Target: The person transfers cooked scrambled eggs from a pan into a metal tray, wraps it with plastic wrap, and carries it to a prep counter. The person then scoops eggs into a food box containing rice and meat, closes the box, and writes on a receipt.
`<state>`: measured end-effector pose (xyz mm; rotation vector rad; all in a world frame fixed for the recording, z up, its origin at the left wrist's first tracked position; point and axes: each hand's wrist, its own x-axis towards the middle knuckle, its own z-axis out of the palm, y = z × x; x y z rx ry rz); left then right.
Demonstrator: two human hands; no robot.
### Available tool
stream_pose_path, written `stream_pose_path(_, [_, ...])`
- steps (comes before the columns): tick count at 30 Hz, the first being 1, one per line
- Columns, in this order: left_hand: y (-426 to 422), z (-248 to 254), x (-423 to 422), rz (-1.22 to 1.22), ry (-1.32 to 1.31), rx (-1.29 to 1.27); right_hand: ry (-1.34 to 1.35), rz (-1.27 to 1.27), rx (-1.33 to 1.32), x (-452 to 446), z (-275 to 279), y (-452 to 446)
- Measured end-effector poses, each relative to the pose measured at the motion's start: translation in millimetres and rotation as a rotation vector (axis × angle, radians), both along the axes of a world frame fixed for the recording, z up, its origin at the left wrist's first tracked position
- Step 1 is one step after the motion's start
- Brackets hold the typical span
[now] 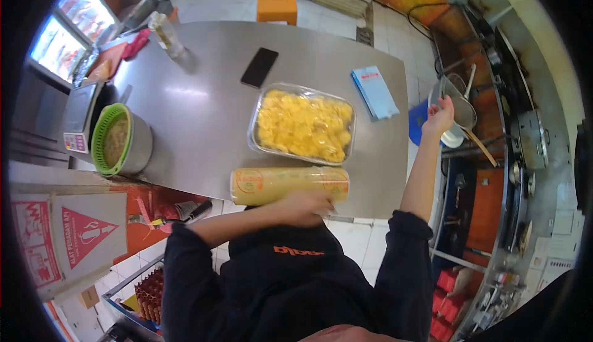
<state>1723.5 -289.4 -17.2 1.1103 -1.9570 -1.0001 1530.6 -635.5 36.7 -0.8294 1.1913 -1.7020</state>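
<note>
The left hand overlaps the near edge of 1 yellowish cylindrical plastic-film roll on the grey metal table, beside 1 clear rectangular plastic tray of yellow pieces. The right hand reaches out rightward. I cannot tell either grip.

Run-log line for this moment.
left hand: at yellowish cylindrical film roll, contact unclear | right hand: past right edge of grey metal table, grip unclear | clear plastic tray: holds yellow food
</note>
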Motion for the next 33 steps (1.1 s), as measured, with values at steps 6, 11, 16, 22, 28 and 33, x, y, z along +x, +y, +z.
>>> stream_pose_path(6, [46, -32, 97, 0.924, -0.336, 0.112, 1.109, 1.167, 0.134, 3, -71, 167])
stream_pose_path(11, [80, -36, 115, 0.856, -0.475, 0.265, 1.351, 0.797, -0.152, 25, -95, 236])
stream_pose_path(16, [90, -36, 128, 0.762, -0.368, 0.249, 1.435, 0.787, -0.169, 55, -102, 243])
stream_pose_path(22, [75, -42, 119, 0.721, -0.377, 0.118, 0.824, 1.059, 0.14, 53, -97, 248])
stream_pose_path(28, [45, -41, 90, 0.614, -0.396, 0.117, 0.767, 1.145, 0.321, 50, -79, 280])
stream_pose_path(33, [56, -51, 69, 0.749, -0.205, 0.403, 1.355, 1.098, 0.047, 69, -85, 301])
